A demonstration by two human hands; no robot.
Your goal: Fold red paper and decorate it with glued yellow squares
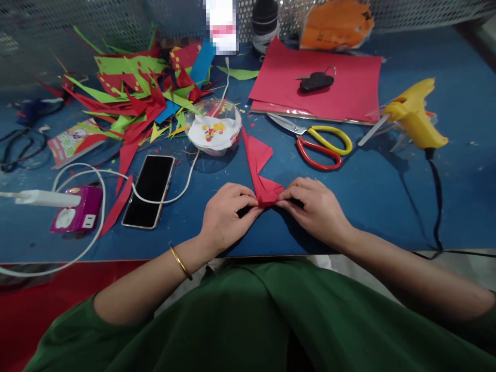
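Clock positions taken from the folded red paper.

Printed matter: colourful packet, 9 to 10 o'clock, lettering too small to read; orange packet, 1 o'clock, dark marks illegible.

Surface: blue tabletop, flecked with paper bits; perforated metal panel behind, 12 o'clock.

Folded red paper: near the table's front edge, its lower end pinched between the fingertips of left hand and right hand.

Surroundings: clear bowl holding small coloured pieces, 11 o'clock, near the paper's upper tip; heap of coloured paper strips, 10 o'clock; phone, 9 o'clock, white cable across it; purple adapter, 9 o'clock; scissors, blades parted, 2 o'clock; red sheets, 1 o'clock, bearing black key fob; yellow glue gun, 2 o'clock, black cord trailing.
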